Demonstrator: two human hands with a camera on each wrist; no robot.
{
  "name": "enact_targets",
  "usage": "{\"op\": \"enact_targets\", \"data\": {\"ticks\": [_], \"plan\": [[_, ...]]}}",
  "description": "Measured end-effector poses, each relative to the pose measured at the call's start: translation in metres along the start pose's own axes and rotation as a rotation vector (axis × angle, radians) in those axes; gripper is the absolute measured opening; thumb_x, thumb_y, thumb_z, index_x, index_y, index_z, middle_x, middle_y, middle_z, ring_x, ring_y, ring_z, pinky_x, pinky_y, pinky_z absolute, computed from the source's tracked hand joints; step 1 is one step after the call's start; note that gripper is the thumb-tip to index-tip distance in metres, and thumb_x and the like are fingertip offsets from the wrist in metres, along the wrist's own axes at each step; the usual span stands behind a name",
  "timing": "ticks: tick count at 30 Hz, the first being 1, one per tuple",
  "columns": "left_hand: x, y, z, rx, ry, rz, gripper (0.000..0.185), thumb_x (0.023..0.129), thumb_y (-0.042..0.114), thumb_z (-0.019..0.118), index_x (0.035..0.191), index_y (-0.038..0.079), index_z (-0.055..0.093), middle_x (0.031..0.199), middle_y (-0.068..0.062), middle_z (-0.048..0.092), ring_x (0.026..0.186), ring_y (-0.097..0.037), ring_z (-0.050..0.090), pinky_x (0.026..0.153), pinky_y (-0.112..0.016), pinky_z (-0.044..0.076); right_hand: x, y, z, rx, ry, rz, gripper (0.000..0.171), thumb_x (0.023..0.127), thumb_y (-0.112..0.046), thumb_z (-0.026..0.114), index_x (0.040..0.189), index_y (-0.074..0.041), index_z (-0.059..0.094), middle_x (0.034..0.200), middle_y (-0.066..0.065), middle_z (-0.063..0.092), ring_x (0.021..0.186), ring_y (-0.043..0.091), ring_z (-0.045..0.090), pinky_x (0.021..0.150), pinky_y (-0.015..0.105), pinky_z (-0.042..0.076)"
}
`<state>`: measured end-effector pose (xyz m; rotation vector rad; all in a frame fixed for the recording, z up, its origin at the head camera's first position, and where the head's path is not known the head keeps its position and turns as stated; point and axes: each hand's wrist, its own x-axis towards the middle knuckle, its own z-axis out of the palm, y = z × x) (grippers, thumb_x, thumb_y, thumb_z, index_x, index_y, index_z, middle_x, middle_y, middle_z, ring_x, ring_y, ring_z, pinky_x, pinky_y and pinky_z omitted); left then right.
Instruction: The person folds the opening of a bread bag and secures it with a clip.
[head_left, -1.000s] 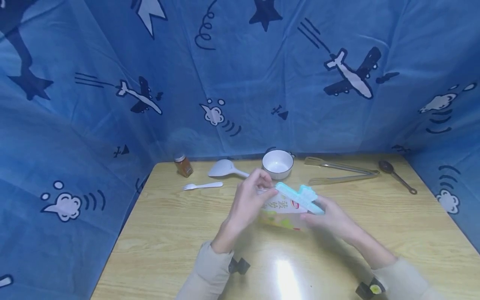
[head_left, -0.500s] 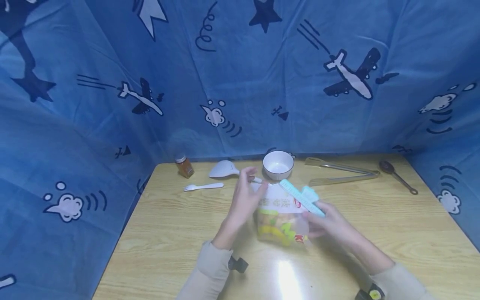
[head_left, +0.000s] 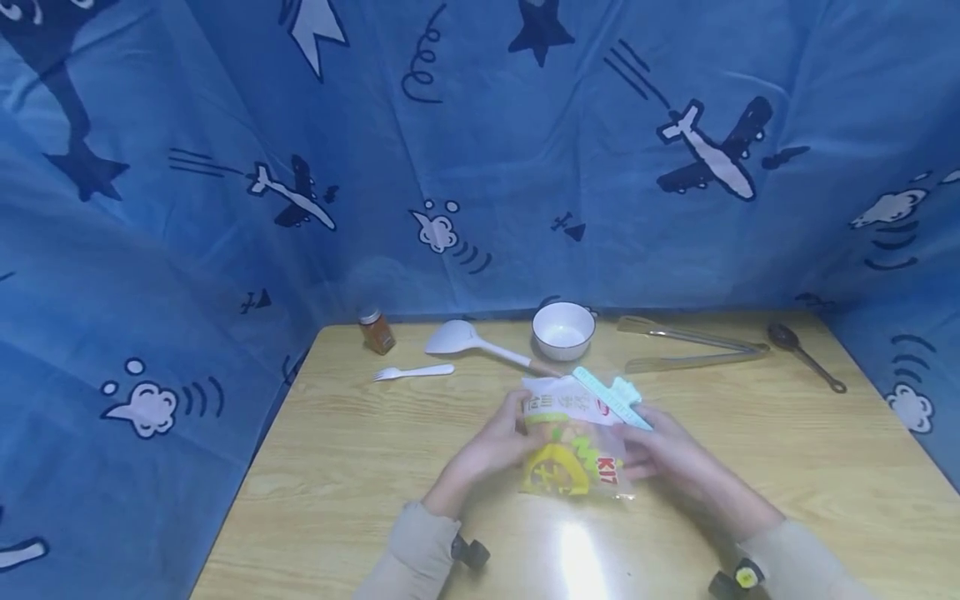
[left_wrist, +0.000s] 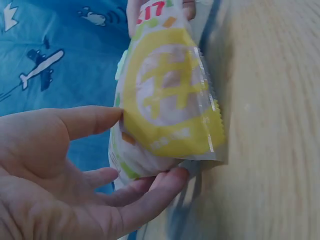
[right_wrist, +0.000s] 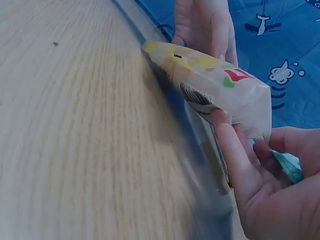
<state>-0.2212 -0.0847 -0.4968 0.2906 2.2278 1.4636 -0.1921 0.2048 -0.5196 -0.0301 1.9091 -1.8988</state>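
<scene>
A clear-and-white snack bag with yellow and green print is held up over the table, its front toward the head camera. A turquoise bag clip runs slantwise across its top right corner. At the bag's left side, my left hand holds it with the thumb on the front and fingers behind and under it, as the left wrist view shows. My right hand grips the right edge just below the clip, fingers on the back by a barcode in the right wrist view.
Behind the bag lie a white spatula with a wooden handle and a white bowl. A spice jar and white fork are left, tongs and a dark spoon right. Blue curtain surrounds the table.
My left hand has moved from the bag's top edge down to its left side. The bag has swung down so its front shows fully. My right hand keeps its grip by the clip.
</scene>
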Motion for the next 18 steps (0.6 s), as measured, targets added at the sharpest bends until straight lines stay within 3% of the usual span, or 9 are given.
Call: {"op": "enact_targets", "data": {"ticks": [3,6,10,13,18], "plan": [[0.001,-0.001,0.005,0.039,0.023,0.027,0.083,0.098,0.023,0.071,0.165,0.012,0.025,0.141,-0.025,0.055,0.084,-0.028,0.064,0.072,-0.042,0.059,0.002,0.000,0.004,-0.051,0.044,-0.008,0.067,0.107,-0.022,0.059,0.158,0.009,0.028,0.117,0.014,0.074,0.090,0.021,0.078,0.077,0.044,0.066],[0.002,-0.002,0.009,0.108,0.054,0.037,0.078,0.098,0.024,0.069,0.166,0.017,0.030,0.162,-0.028,0.038,0.115,-0.041,0.064,0.095,-0.056,0.058,0.004,0.000,0.010,-0.119,0.080,-0.029,0.067,0.107,-0.020,0.059,0.157,0.011,0.027,0.121,0.025,0.070,0.087,0.021,0.077,0.076,0.042,0.066],[-0.001,-0.002,0.014,0.198,0.073,-0.008,0.072,0.101,0.031,0.066,0.165,0.023,0.035,0.171,-0.033,0.017,0.156,-0.054,0.027,0.122,-0.073,0.029,0.005,0.001,0.015,-0.178,0.085,-0.044,0.062,0.107,-0.016,0.058,0.153,0.014,0.030,0.124,0.032,0.067,0.088,0.022,0.077,0.074,0.041,0.066],[-0.004,-0.001,0.017,0.228,0.072,-0.050,0.069,0.102,0.035,0.066,0.164,0.023,0.037,0.172,-0.034,0.010,0.159,-0.056,0.015,0.122,-0.078,0.020,0.005,0.002,0.015,-0.200,0.080,-0.028,0.056,0.106,-0.015,0.058,0.148,0.015,0.036,0.119,0.030,0.070,0.086,0.023,0.077,0.072,0.041,0.066],[-0.010,-0.001,0.018,0.254,0.064,-0.065,0.068,0.103,0.036,0.065,0.164,0.022,0.037,0.173,-0.033,0.011,0.159,-0.056,0.017,0.121,-0.079,0.021,0.001,0.000,0.015,-0.335,0.100,-0.005,0.045,0.104,-0.015,0.061,0.135,0.016,0.050,0.092,0.017,0.072,0.069,0.018,0.070,0.058,0.033,0.061]]}}
